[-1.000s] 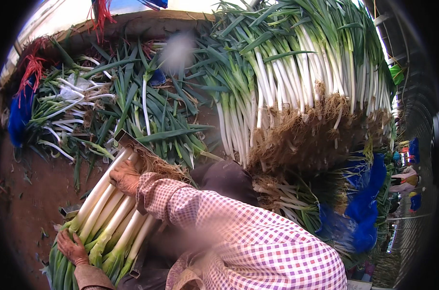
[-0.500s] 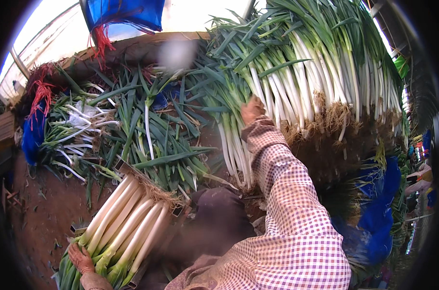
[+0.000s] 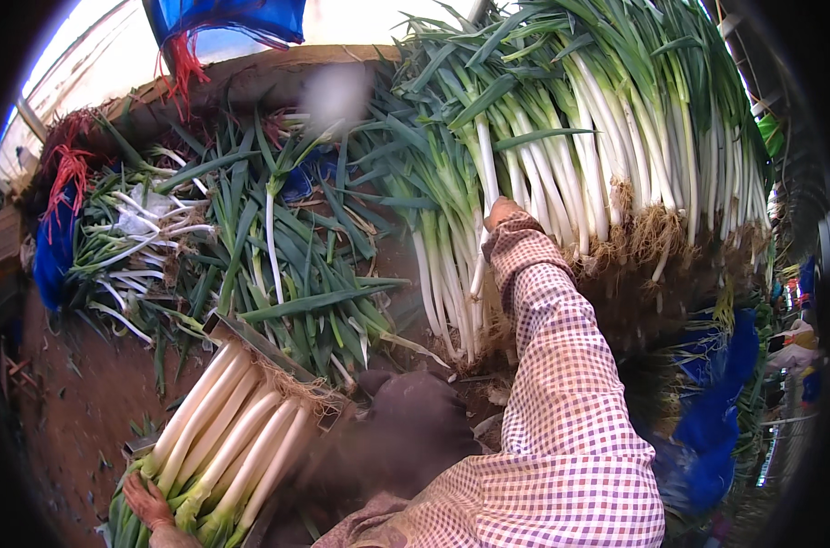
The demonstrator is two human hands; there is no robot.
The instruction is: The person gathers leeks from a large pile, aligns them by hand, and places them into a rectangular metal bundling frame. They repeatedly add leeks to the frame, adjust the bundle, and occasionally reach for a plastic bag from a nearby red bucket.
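Observation:
A row of leeks (image 3: 534, 173) with white shafts, green tops and brown roots leans at the far right. My right hand (image 3: 503, 212) reaches to its left end, and its fingers, partly hidden by the checked sleeve, are closed on a leek (image 3: 487, 169). Below that hand the shaft hangs down beside other upright leeks (image 3: 438, 283). At the lower left, a bundle of thick leeks (image 3: 228, 425) lies in a metal frame (image 3: 251, 340), roots toward the far end. My left hand (image 3: 150, 507) grips its green end at the outer side, fingers curved over the stalks.
Loose leaves (image 3: 319, 265) and thin leeks (image 3: 146, 233) litter the ground at the left. Blue netting (image 3: 57, 247) with red string lies beyond them, and a blue bag (image 3: 228, 18) hangs at the back. More blue netting (image 3: 716, 420) is at the right. My dark-clothed knee (image 3: 415, 416) is in the middle.
My right hand has shifted slightly right and nearer, and a leek's white shaft now shows running down beside it. My left hand stays on the bundle, slightly lower in view.

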